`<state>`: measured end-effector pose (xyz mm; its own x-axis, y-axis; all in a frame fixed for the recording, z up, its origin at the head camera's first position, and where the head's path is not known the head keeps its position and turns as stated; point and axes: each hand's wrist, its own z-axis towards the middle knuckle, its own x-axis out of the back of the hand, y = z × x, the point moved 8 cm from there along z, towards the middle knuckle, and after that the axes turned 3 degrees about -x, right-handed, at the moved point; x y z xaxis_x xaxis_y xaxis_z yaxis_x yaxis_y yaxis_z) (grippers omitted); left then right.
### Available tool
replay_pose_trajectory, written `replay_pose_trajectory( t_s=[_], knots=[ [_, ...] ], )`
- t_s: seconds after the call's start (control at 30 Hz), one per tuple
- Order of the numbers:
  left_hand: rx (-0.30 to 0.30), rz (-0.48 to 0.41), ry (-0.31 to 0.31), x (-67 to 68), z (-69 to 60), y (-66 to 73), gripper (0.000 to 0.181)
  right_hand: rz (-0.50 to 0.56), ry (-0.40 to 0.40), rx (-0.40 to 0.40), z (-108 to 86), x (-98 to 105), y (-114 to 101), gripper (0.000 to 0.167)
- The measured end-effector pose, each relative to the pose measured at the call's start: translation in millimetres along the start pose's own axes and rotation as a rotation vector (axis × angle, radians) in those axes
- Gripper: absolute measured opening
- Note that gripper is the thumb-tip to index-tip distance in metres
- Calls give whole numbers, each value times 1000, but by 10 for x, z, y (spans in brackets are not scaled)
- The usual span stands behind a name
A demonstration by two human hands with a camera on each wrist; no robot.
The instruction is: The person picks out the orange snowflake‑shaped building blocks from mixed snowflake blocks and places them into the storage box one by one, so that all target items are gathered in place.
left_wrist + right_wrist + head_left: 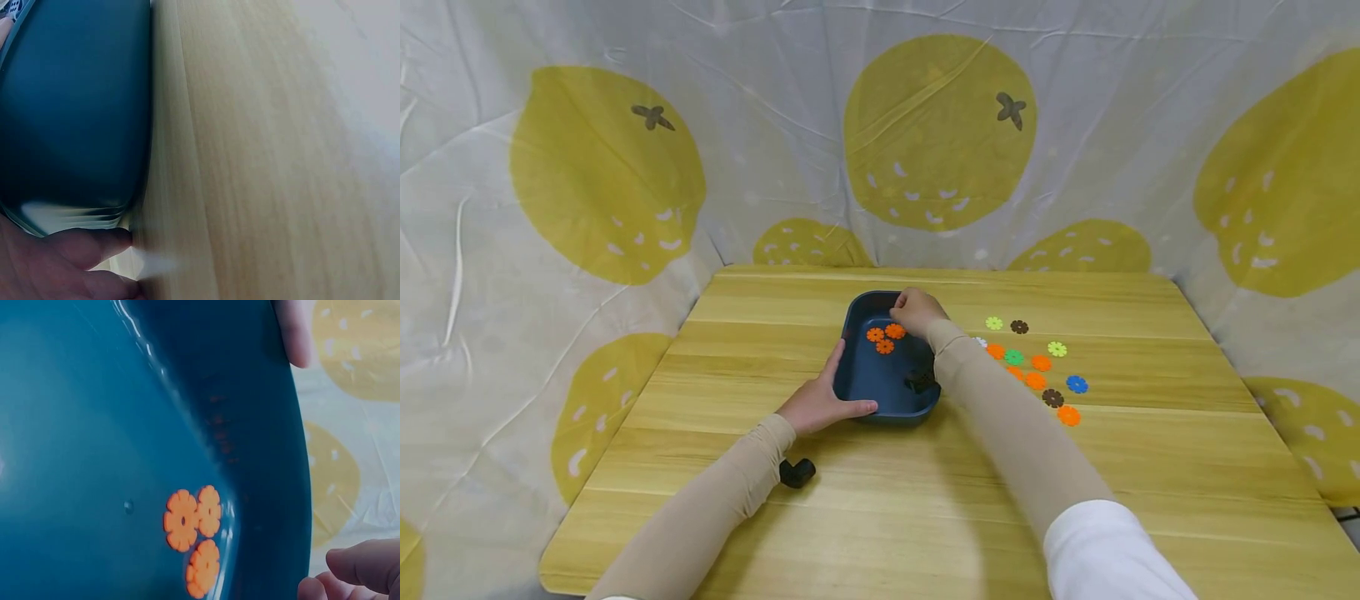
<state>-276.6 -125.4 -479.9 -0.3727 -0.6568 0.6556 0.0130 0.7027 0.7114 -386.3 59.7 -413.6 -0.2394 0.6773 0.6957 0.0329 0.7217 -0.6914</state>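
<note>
A dark blue, deep rectangular tray (pixel 880 396) stands on the table, with several orange flower-shaped discs (pixel 182 520) lying together on its floor. My left hand (pixel 820 402) holds the tray at its near left corner, thumb over the near rim and fingers along the outer left wall. The left wrist view shows fingers (pixel 81 250) bent against the tray's end. Above the far right part of the tray is my right hand (pixel 919 312), loosely bent. In the right wrist view its thumb (pixel 369 565) and a fingertip stand slightly apart, with no disc visible between them.
Right of the tray, flower-shaped discs lie scattered: orange ones (pixel 1069 416), a blue one (pixel 1077 384), brown, green, yellow-green and whitish ones. My right forearm crosses near them. A lemon-print curtain (pixel 940 133) hangs behind the wooden table (pixel 1187 467).
</note>
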Motion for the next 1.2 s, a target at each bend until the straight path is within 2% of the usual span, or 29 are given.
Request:
replay_pose_trajectory(
  t_s=[0.23, 0.47, 0.63, 0.83, 1.0, 1.2],
  knots=[
    [12, -9, 2, -9, -4, 1, 126, 2, 20, -11, -29, 162, 122, 19],
    [8, 5, 8, -8, 5, 3, 128, 52, 26, -25, -73, 374, 342, 22],
    [9, 5, 8, 6, -5, 15, 129, 53, 26, -26, -117, 531, 555, 22],
    [10, -2, 2, -4, 10, 13, 128, 51, 30, -64, -192, 677, 902, 24],
    [11, -15, -2, -20, 26, 0, 126, 44, 2, -120, -282, 715, 1194, 27],
    [25, -3, 1, -10, 25, -13, 127, 45, -9, -174, -351, 732, 1445, 24]
  ],
)
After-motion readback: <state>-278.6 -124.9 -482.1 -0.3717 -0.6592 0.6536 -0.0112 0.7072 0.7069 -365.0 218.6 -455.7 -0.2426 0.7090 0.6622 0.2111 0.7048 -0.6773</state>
